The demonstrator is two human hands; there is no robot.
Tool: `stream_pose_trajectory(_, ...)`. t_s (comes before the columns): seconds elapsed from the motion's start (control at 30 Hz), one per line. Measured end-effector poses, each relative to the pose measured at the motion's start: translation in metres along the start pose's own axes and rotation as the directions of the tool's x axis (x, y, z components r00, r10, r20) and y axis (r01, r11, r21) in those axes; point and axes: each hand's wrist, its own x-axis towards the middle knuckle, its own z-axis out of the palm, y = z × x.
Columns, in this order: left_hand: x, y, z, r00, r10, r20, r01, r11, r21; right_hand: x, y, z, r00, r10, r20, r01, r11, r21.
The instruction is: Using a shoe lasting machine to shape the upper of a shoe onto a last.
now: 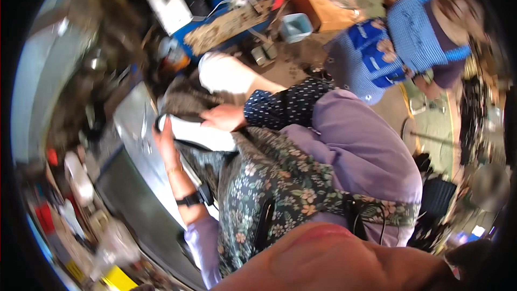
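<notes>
And there was the left hand [165, 144], black watch [189, 199] at the wrist, fingers stretched out long and nearly flat along the near end of the white piece [200, 132]. It was open and pressing on the piece rather than gripping it, as far as we could see.

Across from it, the right hand [223, 117] came out of a dark dotted sleeve [280, 105] and lay curled over the top of the same piece. We could not tell whether those fingers had actually closed round it, because the blur hid them.

The white piece itself, flat with a dark edge, lay between the two hands. It sat at the edge of the grey metal worktop [134, 124], just above the floral apron [269, 183].

We judged this a holding and steadying step, with one hand bracing and the other bearing down from above. The next move seemed to call for even pressure from both sides, so the piece did not slide off the worktop's edge.

Further out, a pale rounded bundle [221, 73] lay just beyond the hands. Well apart from them, a light blue tub [296, 26] and a cardboard box [318, 1] stood on the floor. Another person in a blue checked apron [409, 32] was bent over at the upper right, with their hands nowhere near ours.
</notes>
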Motion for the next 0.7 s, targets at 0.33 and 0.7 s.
stream_pose_trajectory(0.33,-0.007,-0.051,-0.047,0.924,0.351,-0.154,0.013,0.374,0.927,0.035,-0.075,0.0,0.937,0.287,0.197,-0.344,0.677,0.65)
stream_pose_trajectory(0.7,-0.057,-0.027,0.01,0.941,0.291,-0.175,-0.122,0.772,0.624,0.056,-0.021,0.056,0.932,0.231,-0.278,-0.015,0.793,0.609)
